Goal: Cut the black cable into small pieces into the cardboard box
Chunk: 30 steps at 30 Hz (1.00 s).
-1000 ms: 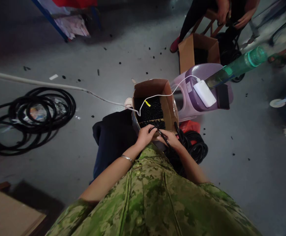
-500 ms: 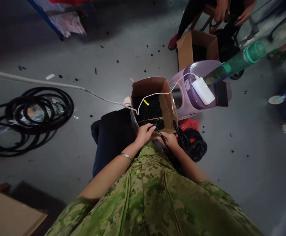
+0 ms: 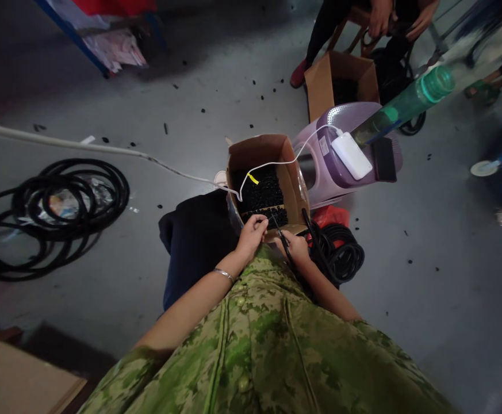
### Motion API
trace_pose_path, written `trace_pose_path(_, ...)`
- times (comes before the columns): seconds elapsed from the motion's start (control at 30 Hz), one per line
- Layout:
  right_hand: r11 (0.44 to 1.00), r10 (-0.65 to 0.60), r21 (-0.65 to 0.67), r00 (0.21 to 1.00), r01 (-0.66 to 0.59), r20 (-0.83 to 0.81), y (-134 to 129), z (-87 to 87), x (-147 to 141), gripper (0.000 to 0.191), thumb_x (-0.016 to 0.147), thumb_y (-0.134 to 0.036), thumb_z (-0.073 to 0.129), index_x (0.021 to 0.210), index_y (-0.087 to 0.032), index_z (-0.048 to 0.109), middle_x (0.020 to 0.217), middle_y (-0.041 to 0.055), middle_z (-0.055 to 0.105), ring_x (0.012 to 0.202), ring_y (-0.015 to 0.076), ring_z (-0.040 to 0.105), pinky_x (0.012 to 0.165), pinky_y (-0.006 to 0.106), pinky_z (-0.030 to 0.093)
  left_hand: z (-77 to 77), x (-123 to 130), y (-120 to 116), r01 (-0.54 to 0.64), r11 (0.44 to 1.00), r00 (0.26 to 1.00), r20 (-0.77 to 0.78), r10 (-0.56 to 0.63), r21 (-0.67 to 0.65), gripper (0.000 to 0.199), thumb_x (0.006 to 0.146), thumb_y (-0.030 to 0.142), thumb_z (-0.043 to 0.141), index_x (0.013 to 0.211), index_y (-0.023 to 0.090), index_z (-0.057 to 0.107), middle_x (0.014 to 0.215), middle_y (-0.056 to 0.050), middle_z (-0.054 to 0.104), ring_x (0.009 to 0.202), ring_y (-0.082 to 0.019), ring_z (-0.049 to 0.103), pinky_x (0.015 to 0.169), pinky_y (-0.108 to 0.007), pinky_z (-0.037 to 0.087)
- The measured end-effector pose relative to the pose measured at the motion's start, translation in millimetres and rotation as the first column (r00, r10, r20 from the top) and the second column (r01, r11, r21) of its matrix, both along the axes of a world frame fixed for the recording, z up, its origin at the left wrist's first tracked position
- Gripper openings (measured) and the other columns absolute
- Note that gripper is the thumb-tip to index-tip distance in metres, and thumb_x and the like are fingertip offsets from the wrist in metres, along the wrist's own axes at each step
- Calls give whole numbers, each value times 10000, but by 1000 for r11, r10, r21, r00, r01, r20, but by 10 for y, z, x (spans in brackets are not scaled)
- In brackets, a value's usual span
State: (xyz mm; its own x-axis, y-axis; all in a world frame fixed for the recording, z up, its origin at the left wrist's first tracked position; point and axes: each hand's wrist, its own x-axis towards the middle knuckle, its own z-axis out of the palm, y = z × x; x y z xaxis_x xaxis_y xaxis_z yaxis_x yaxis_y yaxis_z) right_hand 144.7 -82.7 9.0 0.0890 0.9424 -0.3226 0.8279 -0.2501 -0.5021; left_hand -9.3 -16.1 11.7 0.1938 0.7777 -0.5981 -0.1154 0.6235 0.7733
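I count my two hands (image 3: 251, 237), two open cardboard boxes (image 3: 261, 150) at centre and upper right; right of centre, one purple stool (image 3: 336, 167), one green bottle (image 3: 410, 104), one white block (image 3: 352, 156), one dark slab (image 3: 384, 160).

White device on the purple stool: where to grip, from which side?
Probably pinch the white device by its near half, across the long edges, from above on the wearer's side. It lies flat; the white plug meets its far end, and green bottle and dark slab crowd its right.
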Motion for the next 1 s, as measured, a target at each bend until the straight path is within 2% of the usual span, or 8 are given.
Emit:
trace_pose_path(0.2, 1000, 2, 13, 999, -1, -48, 48, 21, -25, 327, 880, -487, 574, 1092, -276, 706, 870, 36, 767, 789, 205, 707, 712, 250, 494, -5, -34, 37, -23, 998, 999, -26, 24, 61, 263, 775, 400, 659, 885, 173, 587, 554, 69, 488, 435, -57, 390, 429, -186, 296)
trace_pose_path(0.43, 997, -4, -75, 971, -14, -240, 168, 29, 52, 427, 889, -519, 568, 1219, -260, 649, 942, 30, 749, 840, 201, 693, 746, 278, 528, 11, -48, 81, 137, 983, 989, -73, -128, 126, 232, 750, 377, 667, 831, 163, 630, 551, 57, 508, 490, -73, 427, 487, -197, 314)
trace_pose_path(0.57, 997, 34, -55, 961, -51, -273, 186, 34, 88, 414, 907, -488, 550, 1221, -236, 644, 967, 37, 746, 859, 200, 693, 770, 286, 532, 12, -52, 99, 155, 980, 987, -55, -149, 123, 210, 749, 353, 665, 821, 159, 632, 537, 58, 512, 483, -75, 424, 489, -195, 309)
trace_pose_path(0.77, 999, 34, 7, 985, -34, -167, 103, 3, 89, 317, 906, -476, 554, 1081, -266, 713, 921, 32, 763, 867, 201, 705, 767, 257, 520, -15, -43, 105, 103, 993, 995, -19, -102, 62, 212, 740, 349, 665, 810, 156, 613, 510, 62, 502, 431, -62, 381, 455, -189, 285)
trace_pose_path(1.0, 1000, 27, -14, 999, -28, -35, 50, -58, 11, 309, 897, -462, 555, 1070, -260, 711, 872, 40, 770, 801, 200, 714, 727, 244, 499, -78, -16, 81, 26, 999, 1000, 12, -26, 23, 223, 748, 361, 668, 812, 168, 578, 501, 75, 473, 397, -52, 353, 421, -179, 247)
